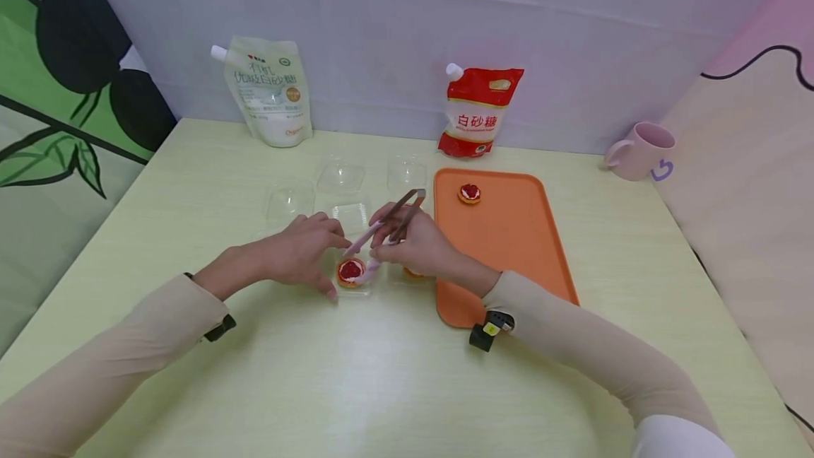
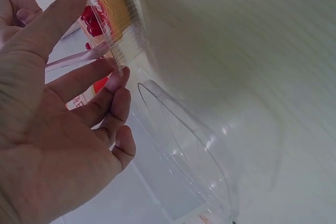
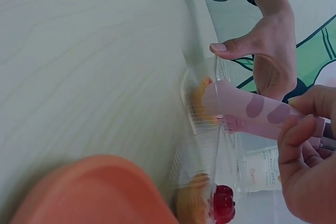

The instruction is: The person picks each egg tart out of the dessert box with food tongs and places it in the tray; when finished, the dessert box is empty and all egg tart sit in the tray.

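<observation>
My left hand [image 1: 299,249] steadies a clear plastic container [image 2: 123,40], its thumb and fingers at opposite edges of the rim. In that container lies a tart [image 1: 351,271] with white cream and a red topping. My right hand [image 1: 413,235] grips a pair of tongs [image 3: 257,106] with pink ends and metal arms. The pink ends reach into the container, on either side of the tart, and partly cover it. Beside it, nearer the orange tray, a second tart [image 3: 197,203] sits in another clear compartment, mostly hidden by my right hand in the head view.
An orange tray [image 1: 515,246] with one tart [image 1: 470,194] lies to the right. Clear domed lids [image 1: 289,203] stand behind my hands. At the back are a pale pouch [image 1: 273,97], a red-and-white pouch [image 1: 477,115] and a pink mug [image 1: 639,150].
</observation>
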`<state>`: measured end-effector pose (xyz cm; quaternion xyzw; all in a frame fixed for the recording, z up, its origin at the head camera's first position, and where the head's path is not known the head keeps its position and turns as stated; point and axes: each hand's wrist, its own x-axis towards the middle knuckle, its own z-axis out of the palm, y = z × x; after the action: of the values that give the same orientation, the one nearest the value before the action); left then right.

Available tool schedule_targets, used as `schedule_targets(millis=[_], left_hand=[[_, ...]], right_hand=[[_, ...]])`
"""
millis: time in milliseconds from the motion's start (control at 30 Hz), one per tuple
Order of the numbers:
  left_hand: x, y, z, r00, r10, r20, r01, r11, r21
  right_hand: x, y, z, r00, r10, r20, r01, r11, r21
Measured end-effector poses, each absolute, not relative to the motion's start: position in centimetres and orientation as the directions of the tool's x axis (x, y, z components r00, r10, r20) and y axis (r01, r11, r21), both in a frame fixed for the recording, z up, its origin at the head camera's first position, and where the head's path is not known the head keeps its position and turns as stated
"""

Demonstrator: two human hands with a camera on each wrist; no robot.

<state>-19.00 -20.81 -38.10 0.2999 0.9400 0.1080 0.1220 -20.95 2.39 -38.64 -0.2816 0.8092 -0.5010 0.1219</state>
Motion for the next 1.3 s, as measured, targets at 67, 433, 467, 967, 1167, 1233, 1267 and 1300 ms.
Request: schedule_targets(millis=[67, 433, 467, 967, 1167, 1233, 1267, 1300], left_hand=[[-19.0, -20.9, -38.1, -0.792, 0.588, -0.166, 0.535, 0.799, 0.276], [-19.3, -21.4, -38.1, -0.796, 0.583, -0.164, 0.528, 0.801, 0.283], [-19.3, -21.4, -38.1, -0.797, 0.582, -0.164, 0.526, 0.801, 0.285], [-19.7, -21.7, -38.0, -0.793, 0.587, -0.163, 0.528, 0.796, 0.297], [-19.8, -21.7, -38.1, -0.792, 0.589, -0.162, 0.531, 0.795, 0.294], [-19.8, -21.7, -38.1, -0.793, 0.588, -0.161, 0.53, 0.795, 0.295], [-19.8, -21.8, -38.2, -0.794, 0.587, -0.16, 0.529, 0.796, 0.295], [-19.8, -21.8, -38.2, -0.794, 0.587, -0.161, 0.528, 0.796, 0.296]], right_hand=[[-20.9, 2.2, -38.8, -0.81, -0.58, 0.087, -0.34, 0.342, -0.876], [-20.8, 1.6, -38.8, -0.816, -0.571, 0.091, -0.343, 0.351, -0.871], [-20.8, 1.5, -38.8, -0.817, -0.569, 0.092, -0.342, 0.352, -0.871], [-21.1, 1.0, -38.9, -0.83, -0.558, 0.03, -0.278, 0.367, -0.888], [-21.5, 0.8, -39.1, -0.83, -0.558, 0.014, -0.274, 0.386, -0.881], [-21.7, 0.7, -39.0, -0.831, -0.556, 0.0, -0.264, 0.395, -0.88], [-21.8, 0.7, -39.0, -0.831, -0.556, -0.011, -0.254, 0.397, -0.882], [-21.8, 0.7, -38.9, -0.83, -0.557, -0.023, -0.244, 0.4, -0.883]])
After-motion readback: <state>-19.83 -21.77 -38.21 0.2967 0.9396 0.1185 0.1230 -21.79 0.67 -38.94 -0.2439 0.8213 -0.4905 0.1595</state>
